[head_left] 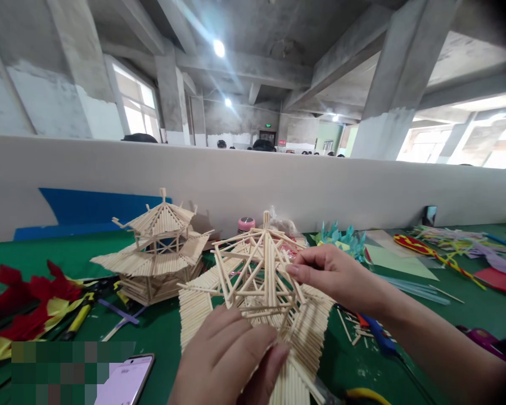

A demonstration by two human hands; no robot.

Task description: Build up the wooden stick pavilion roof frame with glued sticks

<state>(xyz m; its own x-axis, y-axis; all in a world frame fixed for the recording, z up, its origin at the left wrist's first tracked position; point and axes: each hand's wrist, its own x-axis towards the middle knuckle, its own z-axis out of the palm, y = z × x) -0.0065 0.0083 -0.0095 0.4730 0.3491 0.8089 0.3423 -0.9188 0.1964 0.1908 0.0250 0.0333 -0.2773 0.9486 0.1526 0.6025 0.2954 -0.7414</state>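
In front of me stands a pavilion model [269, 270] built from thin wooden sticks, its upper roof frame partly covered and its lower roof laid with rows of sticks. My right hand [326, 270] pinches at the right side of the upper frame, thumb against forefinger; whatever lies between the fingertips is too small to make out. Close to the camera, my left hand [231, 357] is curled at the model's front, thumb near the fingers, its grip hidden. A second, more fully roofed stick pavilion [160, 253] sits to the left.
A phone [129, 377] lies at front left, near red cut material [25, 298] and a yellow-handled tool [82, 315]. A blue glue gun [379, 334] and loose sticks lie right of the model. Turquoise paper shapes [341, 236] stand behind. A white partition [236, 180] runs along the back.
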